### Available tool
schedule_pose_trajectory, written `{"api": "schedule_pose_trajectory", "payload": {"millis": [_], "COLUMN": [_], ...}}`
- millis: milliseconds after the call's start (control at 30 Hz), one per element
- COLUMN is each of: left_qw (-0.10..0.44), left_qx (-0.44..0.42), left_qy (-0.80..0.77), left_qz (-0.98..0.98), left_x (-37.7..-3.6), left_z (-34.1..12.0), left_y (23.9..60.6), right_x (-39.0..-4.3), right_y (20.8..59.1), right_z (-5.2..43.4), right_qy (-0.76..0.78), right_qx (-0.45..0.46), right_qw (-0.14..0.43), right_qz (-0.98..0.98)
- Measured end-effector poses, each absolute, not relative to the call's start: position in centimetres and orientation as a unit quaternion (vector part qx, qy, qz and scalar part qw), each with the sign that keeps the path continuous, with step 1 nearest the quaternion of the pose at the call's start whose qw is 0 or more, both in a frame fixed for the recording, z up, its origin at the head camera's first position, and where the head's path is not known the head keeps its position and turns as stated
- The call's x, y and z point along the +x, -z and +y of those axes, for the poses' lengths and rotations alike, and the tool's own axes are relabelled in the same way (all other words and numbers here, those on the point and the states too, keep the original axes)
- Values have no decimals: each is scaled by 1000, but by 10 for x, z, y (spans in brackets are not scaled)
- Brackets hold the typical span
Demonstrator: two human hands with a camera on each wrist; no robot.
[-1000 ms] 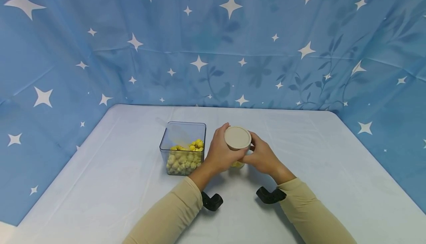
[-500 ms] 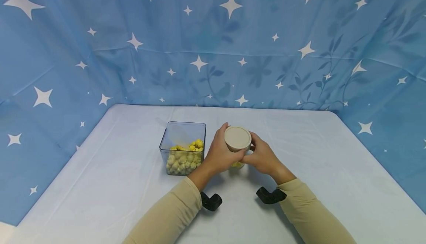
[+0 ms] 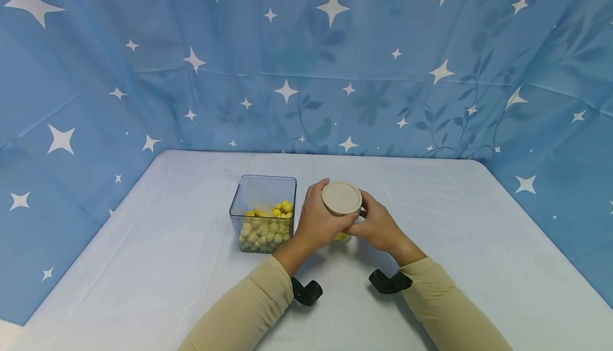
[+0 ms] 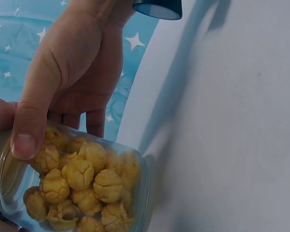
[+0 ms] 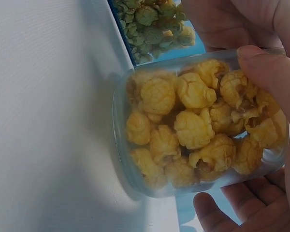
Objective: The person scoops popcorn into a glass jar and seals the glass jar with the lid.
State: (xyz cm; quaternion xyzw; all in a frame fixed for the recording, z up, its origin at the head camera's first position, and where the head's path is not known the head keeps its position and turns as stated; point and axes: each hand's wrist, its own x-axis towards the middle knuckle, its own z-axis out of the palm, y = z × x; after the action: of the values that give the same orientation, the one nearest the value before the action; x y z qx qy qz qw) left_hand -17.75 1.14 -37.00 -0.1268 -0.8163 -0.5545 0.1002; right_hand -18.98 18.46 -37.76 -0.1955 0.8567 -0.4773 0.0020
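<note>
Between my two hands stands a small clear jar [image 5: 123,118] filled with yellow caramel-coated popcorn [image 5: 193,128], topped by a round cream lid [image 3: 342,198]. My left hand [image 3: 320,218] grips the upper part, its thumb [image 4: 29,130] pressed over the side near the lid and its fingers behind. From the other side my right hand [image 3: 378,224] holds the jar, thumb [image 5: 270,72] across the near wall and fingers curving round beneath in the right wrist view. In the head view the hands hide most of the jar's body.
Left of the hands, a square clear bin [image 3: 234,210] holds greenish-yellow popcorn [image 3: 263,231], with a translucent scoop-like piece [image 3: 256,194] leaning inside. A white cloth covers the table [image 3: 143,266]. Behind it hangs a blue star-patterned curtain [image 3: 306,111].
My left hand and forearm have shifted very slightly, the fingers sitting a little lower beside the lid. The right hand, jar and bin look nearly unchanged.
</note>
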Motion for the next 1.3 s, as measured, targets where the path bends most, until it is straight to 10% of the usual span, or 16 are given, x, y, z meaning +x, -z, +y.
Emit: {"api": "schedule_pose_trajectory", "payload": {"millis": [1300], "left_qw": [72], "left_qx": [-133], "left_qy": [581], "left_qz": [-800], "left_x": [-181], "left_z": [11], "left_y": [374], "right_x": [-190], "right_y": [378], "right_z": [186], "right_qy": [482], "right_qx": [-191], "right_qw": [6], "right_qz": [855]}}
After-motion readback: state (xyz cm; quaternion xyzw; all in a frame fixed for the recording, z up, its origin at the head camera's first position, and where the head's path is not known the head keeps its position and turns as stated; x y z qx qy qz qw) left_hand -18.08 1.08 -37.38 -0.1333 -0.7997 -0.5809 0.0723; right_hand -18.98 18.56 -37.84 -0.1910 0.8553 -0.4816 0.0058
